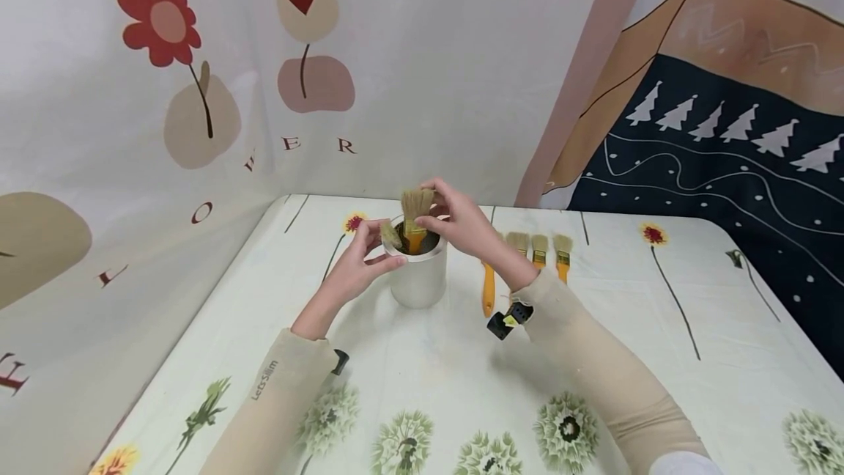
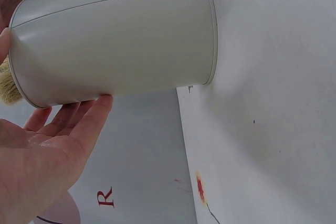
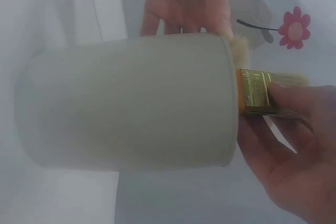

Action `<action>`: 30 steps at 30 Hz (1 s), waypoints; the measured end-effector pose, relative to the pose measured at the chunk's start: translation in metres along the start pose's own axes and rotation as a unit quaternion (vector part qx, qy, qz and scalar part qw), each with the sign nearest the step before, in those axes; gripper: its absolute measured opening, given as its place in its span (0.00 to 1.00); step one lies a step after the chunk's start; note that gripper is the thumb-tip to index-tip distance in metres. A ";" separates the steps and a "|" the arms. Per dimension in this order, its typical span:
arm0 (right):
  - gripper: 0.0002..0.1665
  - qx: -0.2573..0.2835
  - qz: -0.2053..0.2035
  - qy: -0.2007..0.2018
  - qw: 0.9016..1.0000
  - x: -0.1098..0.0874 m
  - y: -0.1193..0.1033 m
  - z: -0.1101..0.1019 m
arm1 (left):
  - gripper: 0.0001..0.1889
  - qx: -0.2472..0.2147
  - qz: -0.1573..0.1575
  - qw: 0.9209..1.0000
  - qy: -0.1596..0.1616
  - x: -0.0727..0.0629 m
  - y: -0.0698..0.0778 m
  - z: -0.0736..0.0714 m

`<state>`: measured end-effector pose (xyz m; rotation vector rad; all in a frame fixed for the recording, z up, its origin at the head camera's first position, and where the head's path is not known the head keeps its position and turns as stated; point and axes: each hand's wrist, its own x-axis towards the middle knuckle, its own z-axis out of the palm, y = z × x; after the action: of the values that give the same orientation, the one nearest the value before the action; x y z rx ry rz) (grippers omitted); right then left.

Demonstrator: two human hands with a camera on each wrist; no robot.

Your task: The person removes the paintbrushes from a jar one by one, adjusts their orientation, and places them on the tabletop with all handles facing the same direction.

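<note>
A white cylindrical pot [image 1: 418, 286] stands upright on the table. Curved against its left side, my left hand [image 1: 351, 264] steadies it with fingers and thumb near the rim; the left wrist view shows the fingers [image 2: 92, 121] against its wall. My right hand [image 1: 461, 222] pinches a paintbrush [image 1: 417, 207] between thumb and fingers at its metal band and bristles. That brush points bristles up, and its orange handle reaches down into the pot, the lower part hidden. A second paintbrush [image 1: 390, 234] leans inside at the left rim, bristles up, near my left fingers.
Several orange-handled paintbrushes [image 1: 563, 255] lie in a row on the table right of the pot, partly behind my right forearm. The white flowered tablecloth [image 1: 435, 380] covers the table. A printed curtain [image 1: 422, 79] hangs behind its far edge.
</note>
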<state>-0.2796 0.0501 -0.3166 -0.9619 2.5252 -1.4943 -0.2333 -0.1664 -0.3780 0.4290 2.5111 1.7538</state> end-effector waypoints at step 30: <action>0.24 0.058 -0.042 0.117 0.991 0.006 -0.030 -0.043 | 0.36 0.004 -0.003 1.000 0.005 0.000 0.001 0.000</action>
<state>-0.2853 0.0702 -0.2677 -0.9374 2.5423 -1.8572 -0.2328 -0.1661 -0.3769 0.4123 2.5252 1.7475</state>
